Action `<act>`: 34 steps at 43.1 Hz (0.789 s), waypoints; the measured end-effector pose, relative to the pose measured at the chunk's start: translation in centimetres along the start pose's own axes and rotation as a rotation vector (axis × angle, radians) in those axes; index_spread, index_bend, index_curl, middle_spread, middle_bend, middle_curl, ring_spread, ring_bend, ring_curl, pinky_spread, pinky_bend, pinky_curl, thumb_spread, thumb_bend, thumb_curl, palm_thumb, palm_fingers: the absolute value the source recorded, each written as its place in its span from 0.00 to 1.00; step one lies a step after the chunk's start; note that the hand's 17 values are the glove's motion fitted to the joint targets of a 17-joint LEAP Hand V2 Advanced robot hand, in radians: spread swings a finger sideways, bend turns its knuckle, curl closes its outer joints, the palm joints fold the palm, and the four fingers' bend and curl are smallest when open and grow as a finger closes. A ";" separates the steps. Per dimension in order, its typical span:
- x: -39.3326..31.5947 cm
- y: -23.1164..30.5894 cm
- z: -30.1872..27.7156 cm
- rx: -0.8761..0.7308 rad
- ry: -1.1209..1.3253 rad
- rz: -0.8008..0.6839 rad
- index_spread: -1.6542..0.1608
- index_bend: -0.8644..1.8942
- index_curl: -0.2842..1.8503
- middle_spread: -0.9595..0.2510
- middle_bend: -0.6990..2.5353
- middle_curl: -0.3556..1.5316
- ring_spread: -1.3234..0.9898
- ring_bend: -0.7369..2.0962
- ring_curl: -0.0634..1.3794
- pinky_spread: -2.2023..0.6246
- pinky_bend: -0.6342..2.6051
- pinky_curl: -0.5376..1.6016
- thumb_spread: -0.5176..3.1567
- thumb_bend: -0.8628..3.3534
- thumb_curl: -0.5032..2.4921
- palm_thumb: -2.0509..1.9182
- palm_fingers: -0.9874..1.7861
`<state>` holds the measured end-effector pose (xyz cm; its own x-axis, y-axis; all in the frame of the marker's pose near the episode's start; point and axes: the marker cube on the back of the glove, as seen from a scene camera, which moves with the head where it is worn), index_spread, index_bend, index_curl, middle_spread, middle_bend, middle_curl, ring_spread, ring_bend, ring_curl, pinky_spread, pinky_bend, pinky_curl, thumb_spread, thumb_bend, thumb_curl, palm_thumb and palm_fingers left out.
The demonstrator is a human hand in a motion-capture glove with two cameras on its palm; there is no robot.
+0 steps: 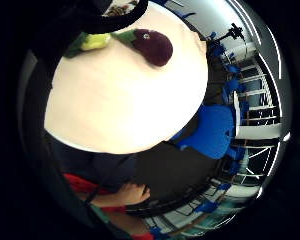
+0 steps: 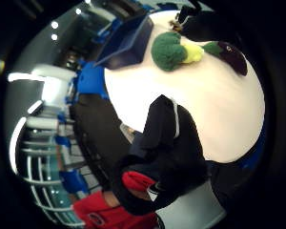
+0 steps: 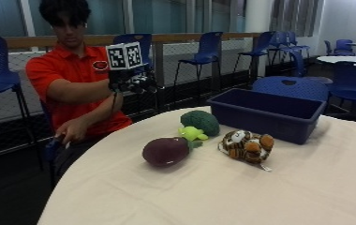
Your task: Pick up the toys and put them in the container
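Toys: three soft toys lie in a loose cluster on the round table (image 3: 166, 197), none of them in the container yet.
Gloved right hand (image 3: 131, 82): raised in the air in front of the person's chest, well apart from every toy; it holds nothing, and whether its fingers are curled or straight I cannot tell. Judged as the pause before the first reach.
Bare left hand (image 3: 72, 135): low beside the table edge, off the task.
Eggplant (image 3: 166, 151): purple plush, nearest the person, lying on its side, so probably the easiest first pick.
Broccoli (image 3: 198, 123): green plush just behind the eggplant, near the bin's wall.
Tiger (image 3: 248, 146): striped plush lying just in front of the bin.
Container (image 3: 268, 115): dark blue bin, open top, behind the toys, near enough for short carries.
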<state>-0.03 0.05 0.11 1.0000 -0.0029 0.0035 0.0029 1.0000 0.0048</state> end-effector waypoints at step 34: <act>2.4 -7.8 5.4 -0.013 -0.053 -0.009 0.71 0.38 0.25 0.63 0.27 0.29 0.48 0.34 0.15 0.78 0.36 0.38 0.48 0.19 0.23 0.50 0.37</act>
<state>2.29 -7.74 5.51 0.9984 -0.0117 0.0562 0.0122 0.9999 -0.0077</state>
